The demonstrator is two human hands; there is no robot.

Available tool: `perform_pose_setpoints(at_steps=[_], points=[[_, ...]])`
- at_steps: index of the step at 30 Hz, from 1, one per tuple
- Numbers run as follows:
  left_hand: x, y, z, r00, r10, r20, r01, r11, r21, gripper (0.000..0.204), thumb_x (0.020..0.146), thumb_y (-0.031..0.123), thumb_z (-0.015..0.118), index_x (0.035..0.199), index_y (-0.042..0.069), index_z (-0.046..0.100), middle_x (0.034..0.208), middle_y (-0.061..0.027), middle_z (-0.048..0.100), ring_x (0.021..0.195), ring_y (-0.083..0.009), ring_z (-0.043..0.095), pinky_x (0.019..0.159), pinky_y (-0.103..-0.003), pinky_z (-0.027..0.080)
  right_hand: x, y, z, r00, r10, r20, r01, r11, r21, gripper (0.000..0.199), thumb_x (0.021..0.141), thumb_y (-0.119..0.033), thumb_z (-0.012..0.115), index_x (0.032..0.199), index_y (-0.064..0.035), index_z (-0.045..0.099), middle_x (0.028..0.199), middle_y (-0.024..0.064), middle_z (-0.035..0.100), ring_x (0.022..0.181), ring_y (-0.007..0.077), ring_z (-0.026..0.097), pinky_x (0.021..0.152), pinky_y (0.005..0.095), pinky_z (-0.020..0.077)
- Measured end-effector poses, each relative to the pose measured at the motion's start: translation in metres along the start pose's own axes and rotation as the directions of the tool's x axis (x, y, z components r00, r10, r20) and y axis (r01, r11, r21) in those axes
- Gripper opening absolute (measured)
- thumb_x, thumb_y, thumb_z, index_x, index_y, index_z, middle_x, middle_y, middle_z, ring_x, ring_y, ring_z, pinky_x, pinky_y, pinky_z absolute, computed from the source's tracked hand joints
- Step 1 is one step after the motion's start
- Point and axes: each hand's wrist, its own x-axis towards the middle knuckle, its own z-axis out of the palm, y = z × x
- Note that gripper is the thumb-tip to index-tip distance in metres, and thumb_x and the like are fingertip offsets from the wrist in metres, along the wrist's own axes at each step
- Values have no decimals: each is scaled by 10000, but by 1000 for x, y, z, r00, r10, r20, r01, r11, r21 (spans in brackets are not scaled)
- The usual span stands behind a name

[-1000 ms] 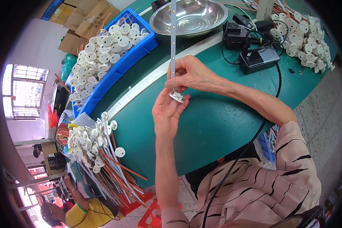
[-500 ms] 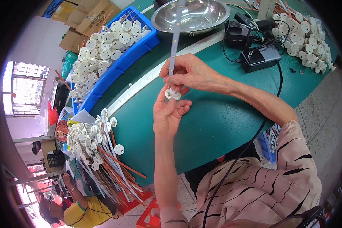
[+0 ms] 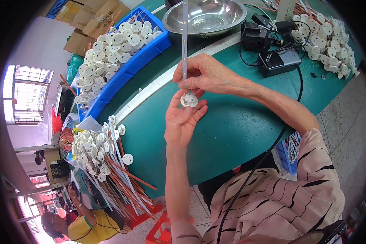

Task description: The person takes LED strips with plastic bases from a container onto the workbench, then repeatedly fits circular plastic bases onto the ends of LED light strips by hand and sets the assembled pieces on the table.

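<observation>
Over the green tabletop (image 3: 232, 122), my left hand (image 3: 181, 120) grips a small round white plastic disc (image 3: 188, 100) between thumb and fingers. My right hand (image 3: 205, 73) pinches the lower end of a narrow LED strip (image 3: 185, 44), which stretches up past the steel bowl. Thin wires run between the strip's end and the disc. Both hands are close together, with the right just above the left. Parts sit inside the disc, too small to make out.
A blue bin (image 3: 128, 75) heaped with white discs stands at the left. Below it lies a pile of discs with strips (image 3: 93, 146). The steel bowl (image 3: 205, 18), a black power adapter (image 3: 278, 63) and another disc pile (image 3: 327, 40) are at the back. A black cable (image 3: 300, 89) crosses the table edge.
The LED strip has swung to nearly vertical. My left hand has shifted slightly right, and the disc has turned to show more of its round face.
</observation>
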Motion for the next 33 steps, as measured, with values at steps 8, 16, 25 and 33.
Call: perform_pose_setpoints(at_steps=[8,16,25,33], points=[[3,-1,8,1000,10,-30,-18,961,-276,419,877,6,543,1245,-29,345,1287,-263,420,1197,-406,449,1031,-476,389,-1,2,-3,999,22,29,-22,1000,-6,141,823,-43,583,947,24,584,793,61,588,725,118,594,641,260,528],[1,-5,6,987,92,-128,-106,989,-100,395,867,-22,549,1218,-35,366,1242,-243,456,1199,-394,451,1033,-485,386,0,8,0,999,22,46,-22,1000,-13,98,810,-45,591,887,17,595,745,54,589,679,108,569,623,255,501],[0,-6,5,977,121,-173,-136,988,-76,554,824,-130,493,1329,-65,273,1251,-249,450,1156,-340,498,1035,-481,385,-1,7,5,999,17,48,-12,993,-120,82,762,-36,629,834,4,628,698,40,584,651,100,540,626,267,459],[1,-9,6,945,161,-283,-146,987,73,410,850,-77,505,1249,-100,415,1203,-185,530,1077,-243,566,977,-382,460,0,22,10,1000,-14,4,15,985,-174,87,736,-40,654,815,-4,649,703,54,622,675,127,563,649,287,460]])
